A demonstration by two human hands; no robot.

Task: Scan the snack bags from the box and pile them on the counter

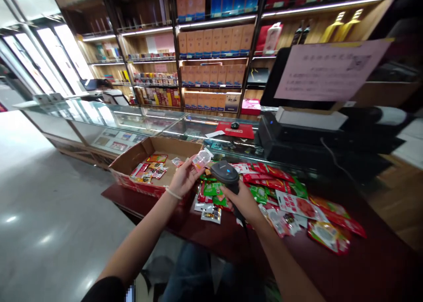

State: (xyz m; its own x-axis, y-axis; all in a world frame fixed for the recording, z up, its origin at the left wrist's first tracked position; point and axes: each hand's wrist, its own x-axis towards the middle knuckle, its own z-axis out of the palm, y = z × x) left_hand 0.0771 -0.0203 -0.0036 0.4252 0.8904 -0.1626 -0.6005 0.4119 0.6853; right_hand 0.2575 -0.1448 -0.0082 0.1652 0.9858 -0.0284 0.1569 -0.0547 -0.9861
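My left hand grips a small pink-and-clear snack packet above the right edge of a cardboard box. In my right hand is a black handheld barcode scanner, its head turned towards the packet with a blue light on top. Inside the box lie several small snack packets. Beneath and right of the scanner, many red, green and white snack packets are heaped on the dark red table. Part of that heap is hidden by my right hand and the scanner.
Behind the table runs a glass display counter, with a mouse on a red sheet. A black checkout terminal bearing a pink paper notice stands at right. Shelves of boxed goods line the wall.
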